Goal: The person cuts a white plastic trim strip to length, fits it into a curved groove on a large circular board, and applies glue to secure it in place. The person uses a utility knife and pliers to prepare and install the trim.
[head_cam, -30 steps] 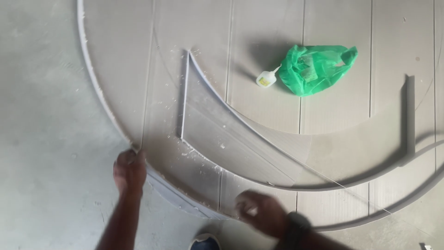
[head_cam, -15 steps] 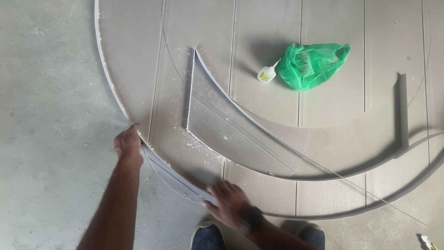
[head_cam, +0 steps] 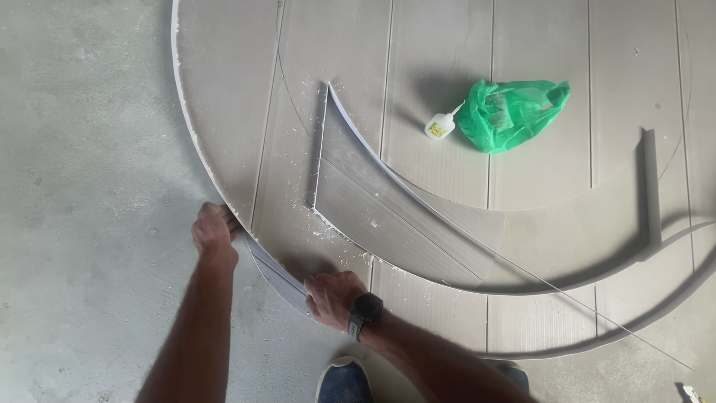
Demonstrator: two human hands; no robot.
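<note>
Two hands press a grey edge strip [head_cam: 272, 270] against the rim of a round panel [head_cam: 224, 97] at lower left of the frame: left hand [head_cam: 214, 230] curled over the strip, right hand [head_cam: 332, 297] closed on it. Upper right lie a glue bottle [head_cam: 440, 125] and green bag [head_cam: 511, 112].

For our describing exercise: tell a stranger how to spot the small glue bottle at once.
Start at the big round grey panel on the concrete floor. On it lies a crumpled green bag. The glue bottle touches the bag's left side: small, white, with a yellow label and pointed nozzle.
</note>
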